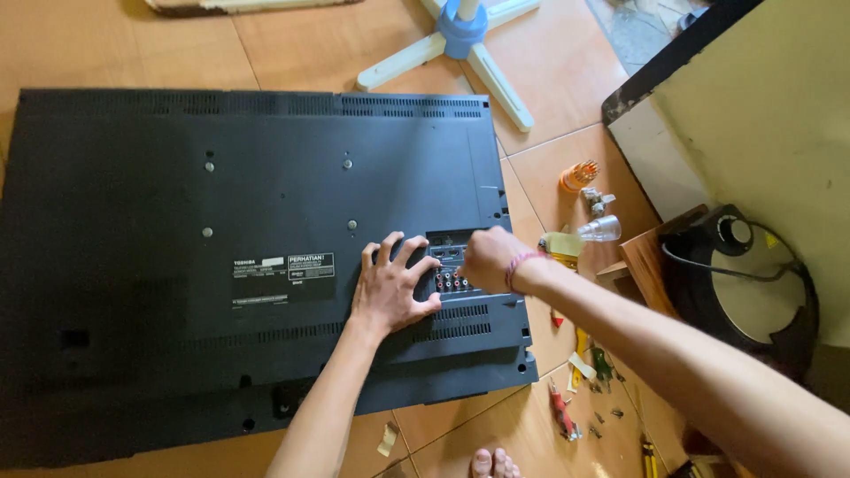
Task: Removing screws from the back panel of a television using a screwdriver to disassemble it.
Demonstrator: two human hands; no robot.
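Note:
A large black flat television [177, 230] lies face down on the tiled floor, its back cover up. My left hand [390, 288] rests flat with spread fingers on the cover, just left of the recessed connector panel [450, 276]. My right hand [489, 258], with a red thread band on the wrist, is curled into a fist over the panel's right part. Whether it holds anything I cannot tell; its fingers hide what is under them.
A white fan base with a blue collar [460, 35] stands beyond the set's top edge. Right of the television lie an orange bit holder [577, 177], a clear cap [600, 230], red-handled pliers [561, 412] and small parts. A black round appliance [739, 283] sits by the wall. My toes [496, 463] show at the bottom.

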